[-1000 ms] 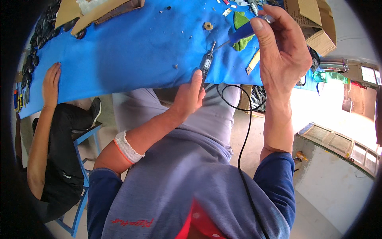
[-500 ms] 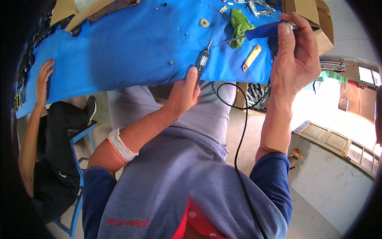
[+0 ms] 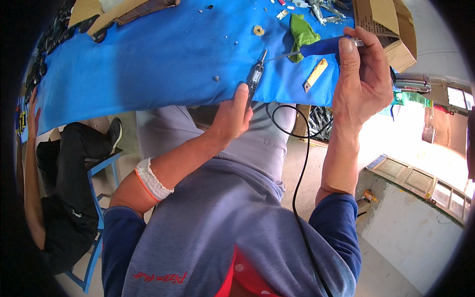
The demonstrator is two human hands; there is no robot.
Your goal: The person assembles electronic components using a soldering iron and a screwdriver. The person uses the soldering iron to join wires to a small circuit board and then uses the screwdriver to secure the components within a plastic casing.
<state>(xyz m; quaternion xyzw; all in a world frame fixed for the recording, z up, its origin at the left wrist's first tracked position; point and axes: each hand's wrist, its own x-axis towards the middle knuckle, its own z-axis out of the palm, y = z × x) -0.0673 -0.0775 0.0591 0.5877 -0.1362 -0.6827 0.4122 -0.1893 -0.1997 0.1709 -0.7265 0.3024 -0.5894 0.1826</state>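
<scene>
My left hand is closed around a slim dark device with a pointed metal tip, held at the table's near edge. Pale and metallic parts show along its upper side. In my right hand is a screwdriver with a blue handle, gripped between thumb and fingers at the handle's end. Its thin shaft points left, its end close to the device's tip; whether they touch, I cannot tell. A green cloth lies just beyond the shaft. Nearer to me lies a flat yellowish strip with a dark end.
Blue cloth covers the table, with a small tan ring and metal scraps on it. Cardboard boxes stand at far right and far left. A black cable loops over my lap. Another person's hand is at left.
My right hand has shifted slightly left and down, bringing the screwdriver's end closer to the device. The other person's hand has moved left. The table appears slightly shifted in view.
</scene>
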